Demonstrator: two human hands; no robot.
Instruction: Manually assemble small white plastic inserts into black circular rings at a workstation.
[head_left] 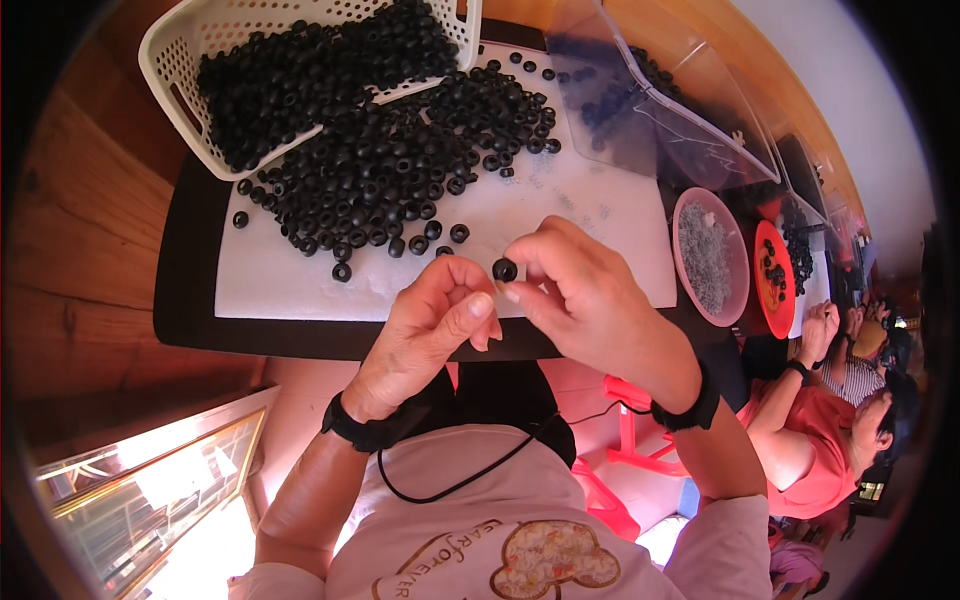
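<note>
Between the thumb and fingers of my right hand (pixel 585 285) is a small black ring-shaped piece (pixel 505 270), its hole facing up toward me. Close beside it, my left hand (pixel 440 308) is closed, the thumb pressed toward the curled fingers; whatever it may pinch is too small or hidden to name. Both hands hover over the front edge of a white mat (pixel 600 270). Beyond them spreads a large heap of the same black pieces (pixel 390 170), spilling from a tipped white perforated basket (pixel 170 70).
To the right stand a pink bowl (pixel 738 300) of small clear or grey bits and an orange-red bowl (pixel 786 320) with some black pieces. A clear plastic bin (pixel 690 110) leans at the back right. A person in a red shirt (pixel 815 460) works further right. A cable (pixel 470 485) links my wristbands.
</note>
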